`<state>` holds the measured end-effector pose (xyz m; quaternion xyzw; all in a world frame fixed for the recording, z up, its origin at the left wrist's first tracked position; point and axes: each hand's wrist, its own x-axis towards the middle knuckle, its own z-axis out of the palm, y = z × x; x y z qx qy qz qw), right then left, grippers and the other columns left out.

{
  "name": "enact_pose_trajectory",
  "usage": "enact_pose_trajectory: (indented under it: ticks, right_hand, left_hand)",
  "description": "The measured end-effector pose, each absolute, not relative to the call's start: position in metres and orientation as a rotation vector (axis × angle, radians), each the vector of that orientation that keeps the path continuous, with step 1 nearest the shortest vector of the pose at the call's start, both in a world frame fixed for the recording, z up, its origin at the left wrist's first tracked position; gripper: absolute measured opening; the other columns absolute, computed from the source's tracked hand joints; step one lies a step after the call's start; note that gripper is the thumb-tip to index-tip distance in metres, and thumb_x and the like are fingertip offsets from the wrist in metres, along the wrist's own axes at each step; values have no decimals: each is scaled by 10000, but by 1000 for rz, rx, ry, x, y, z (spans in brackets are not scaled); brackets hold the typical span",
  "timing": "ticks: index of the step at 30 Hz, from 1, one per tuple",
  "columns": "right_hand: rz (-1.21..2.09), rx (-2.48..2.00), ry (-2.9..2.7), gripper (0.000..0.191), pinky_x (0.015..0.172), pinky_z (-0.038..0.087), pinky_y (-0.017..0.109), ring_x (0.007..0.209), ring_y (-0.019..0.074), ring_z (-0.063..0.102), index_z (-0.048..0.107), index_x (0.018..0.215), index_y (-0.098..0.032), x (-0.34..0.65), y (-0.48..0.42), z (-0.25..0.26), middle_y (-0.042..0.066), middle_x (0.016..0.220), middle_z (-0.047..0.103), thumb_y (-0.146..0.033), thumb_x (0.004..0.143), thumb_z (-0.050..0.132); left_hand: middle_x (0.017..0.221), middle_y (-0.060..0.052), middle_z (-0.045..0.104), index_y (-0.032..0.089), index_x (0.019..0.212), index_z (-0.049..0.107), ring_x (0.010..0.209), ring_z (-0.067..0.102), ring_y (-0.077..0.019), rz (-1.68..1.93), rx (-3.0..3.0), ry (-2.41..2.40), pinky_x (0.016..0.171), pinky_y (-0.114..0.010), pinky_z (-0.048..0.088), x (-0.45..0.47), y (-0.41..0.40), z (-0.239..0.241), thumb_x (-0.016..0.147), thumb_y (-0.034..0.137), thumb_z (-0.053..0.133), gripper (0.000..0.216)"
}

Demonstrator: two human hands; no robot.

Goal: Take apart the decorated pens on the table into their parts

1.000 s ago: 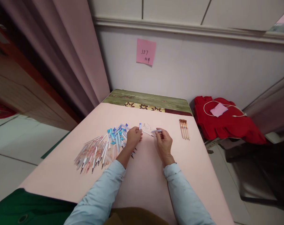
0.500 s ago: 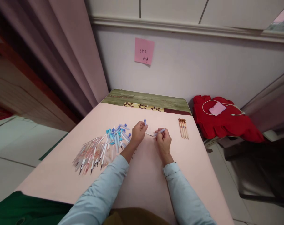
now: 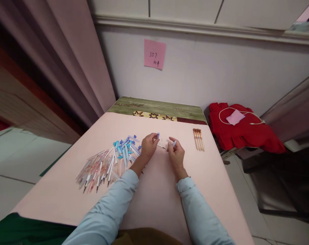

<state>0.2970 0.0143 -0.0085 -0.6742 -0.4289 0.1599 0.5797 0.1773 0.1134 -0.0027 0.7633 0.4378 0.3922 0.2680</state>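
Near the middle of the table, my left hand (image 3: 149,144) pinches a small blue pen part (image 3: 158,135) that sticks up from its fingertips. A thin white pen refill (image 3: 161,146) runs out below those fingers, its dark tip pointing right. Whether the refill and the blue part are joined, I cannot tell. My right hand (image 3: 176,153) is closed round a light-blue pen barrel (image 3: 174,143), just right of the refill's tip. Left of my left hand lie loose blue pen parts (image 3: 125,149), with clear pinkish barrels (image 3: 93,166) and white refills (image 3: 111,169) heaped beyond them.
Several assembled pens (image 3: 198,140) with brown tops lie side by side at the right of the pink-covered table (image 3: 154,197). A red cloth (image 3: 221,132) with a white cable sits beyond the right edge. A pink note (image 3: 155,54) is on the wall.
The barrel in my right hand has turned and now points more towards me; my right index finger has lifted off it. My left hand has barely moved. The view has shifted slightly.
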Motion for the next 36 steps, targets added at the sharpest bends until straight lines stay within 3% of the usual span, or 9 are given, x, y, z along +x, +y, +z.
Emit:
enact_pose_trajectory:
  ticks: [4, 10, 13, 23, 28, 32, 36]
  right_hand:
    - [106, -1725, -1301, 499, 568, 399, 209, 501, 106, 499, 571, 1389, -191, 291, 8, -2, -38, 604, 599, -363, 930, 476]
    - [-35, -1891, -1494, 475, 576, 387, 215, 596, 130, 613, 573, 1397, -243, 289, 8, -2, 9, 801, 739, -299, 935, 475]
    - [-48, -1896, -1469, 489, 585, 395, 212, 588, 128, 619, 542, 1423, -221, 290, 9, -3, 10, 791, 739, -317, 951, 459]
    - [-17, -1921, -1288, 479, 591, 414, 227, 565, 151, 599, 588, 1358, -171, 292, 11, -11, 18, 694, 682, -361, 947, 432]
    - [51, -1890, -1252, 478, 595, 413, 238, 569, 153, 583, 598, 1334, -174, 292, 11, -10, 15, 696, 664, -372, 930, 438]
    - [165, -1813, -1205, 416, 590, 416, 243, 566, 153, 561, 622, 1232, -160, 290, 10, -5, -2, 660, 625, -384, 917, 468]
    - [333, -1576, -1131, 373, 651, 476, 256, 652, 145, 612, 541, 1235, -151, 286, 10, -2, 56, 889, 695, -349, 945, 416]
  left_hand:
    - [884, -46, 717, 194, 929, 675, 827, 633, -197, 998, 2261, 1141, 810, -309, 488, 179, 108, -1, 796, 147, 633, 147]
    - [903, -67, 707, 193, 910, 661, 864, 645, -208, 942, 2369, 1104, 826, -321, 502, 180, 104, -6, 826, 106, 581, 144]
    - [912, -64, 705, 196, 910, 658, 872, 645, -203, 967, 2352, 1087, 836, -318, 502, 181, 105, -9, 809, 86, 580, 169]
    - [755, -3, 689, 180, 888, 680, 701, 632, -140, 1162, 1765, 1128, 745, -261, 513, 176, 117, 5, 760, 221, 645, 139]
    - [833, -19, 701, 165, 1082, 647, 714, 632, -124, 1253, 1543, 1066, 734, -247, 513, 174, 125, 17, 722, 245, 670, 369]
    - [773, 4, 671, 161, 1148, 612, 661, 610, -112, 1247, 1473, 1069, 684, -235, 493, 168, 129, 22, 678, 245, 698, 485]
    - [741, 13, 645, 144, 1107, 629, 608, 579, -101, 1231, 1391, 1048, 617, -224, 470, 154, 125, 26, 658, 267, 706, 471]
